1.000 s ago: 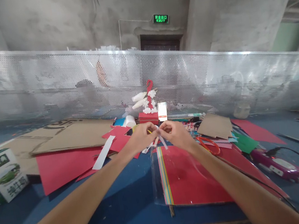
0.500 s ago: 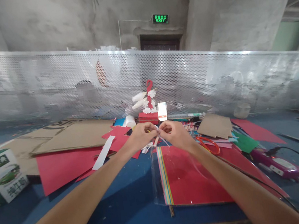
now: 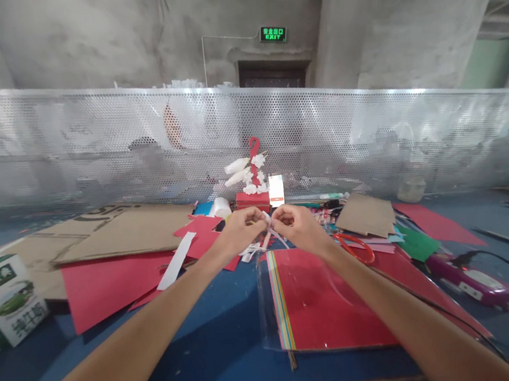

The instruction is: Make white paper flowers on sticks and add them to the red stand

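Observation:
Both my hands meet above the far end of a clear sleeve of coloured paper (image 3: 315, 303) with a red sheet on top. My left hand (image 3: 236, 232) and my right hand (image 3: 296, 226) each pinch a small white paper strip piece (image 3: 271, 231) held between them, fingers curled tight. Loose ends of the strip hang down below the fingers. A thin yellow stick shows just by my left fingertips. Behind the hands stands a small red box with a red-and-white paper figure (image 3: 252, 181) on it.
Red sheets (image 3: 109, 281) and brown cardboard (image 3: 111, 232) lie at left, a green-and-white carton (image 3: 0, 308) at far left. Red-handled scissors (image 3: 358, 248), a purple glue gun (image 3: 472, 281) with cable and pencils lie right. A perforated metal screen (image 3: 370, 127) bounds the blue table's (image 3: 202, 347) far side.
My hands have stayed almost in place, with small finger shifts on the white strip; its hanging ends have moved slightly.

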Demonstrator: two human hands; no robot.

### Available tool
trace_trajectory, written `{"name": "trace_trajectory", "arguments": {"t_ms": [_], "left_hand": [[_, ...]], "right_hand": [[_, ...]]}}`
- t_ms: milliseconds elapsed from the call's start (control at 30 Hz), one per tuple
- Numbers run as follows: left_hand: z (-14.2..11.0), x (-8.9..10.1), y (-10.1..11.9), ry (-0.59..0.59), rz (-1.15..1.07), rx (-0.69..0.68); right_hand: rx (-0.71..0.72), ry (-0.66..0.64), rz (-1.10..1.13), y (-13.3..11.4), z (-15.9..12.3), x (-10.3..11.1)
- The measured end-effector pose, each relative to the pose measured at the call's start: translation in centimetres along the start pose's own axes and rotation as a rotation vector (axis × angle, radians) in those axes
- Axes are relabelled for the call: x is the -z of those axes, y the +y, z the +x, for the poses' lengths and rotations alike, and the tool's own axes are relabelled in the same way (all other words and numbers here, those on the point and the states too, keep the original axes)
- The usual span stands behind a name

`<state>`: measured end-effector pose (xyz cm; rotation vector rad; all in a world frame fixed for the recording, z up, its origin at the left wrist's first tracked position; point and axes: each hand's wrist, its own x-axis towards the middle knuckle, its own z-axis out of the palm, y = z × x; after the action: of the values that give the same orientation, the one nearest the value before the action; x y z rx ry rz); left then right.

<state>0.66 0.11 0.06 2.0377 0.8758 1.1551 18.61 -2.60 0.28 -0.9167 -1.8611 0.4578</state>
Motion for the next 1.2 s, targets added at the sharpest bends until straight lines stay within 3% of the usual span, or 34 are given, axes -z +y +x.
{"name": "trace_trajectory", "arguments": {"t_ms": [300, 533, 833, 1200], "left_hand": [[-0.4, -0.2, 1.5, -0.026, -0.047, 0.082], [-0.4, -0.1, 0.6, -0.066, 0.000, -0.014], [-0.1, 0.0, 0.4, 0.053, 0.111, 0.061], [-0.2, 0.0, -0.2, 0.001, 0.241, -0.093]], "right_hand": [[0.012, 0.002, -0.009, 0.2, 0.2, 0.3], [0.018, -0.019, -0.076, 0.2, 0.0, 0.1], [0.022, 0.017, -0.166, 0.4, 0.0, 0.4], [0.018, -0.035, -0.014, 0.9, 0.1, 0.0]]}}
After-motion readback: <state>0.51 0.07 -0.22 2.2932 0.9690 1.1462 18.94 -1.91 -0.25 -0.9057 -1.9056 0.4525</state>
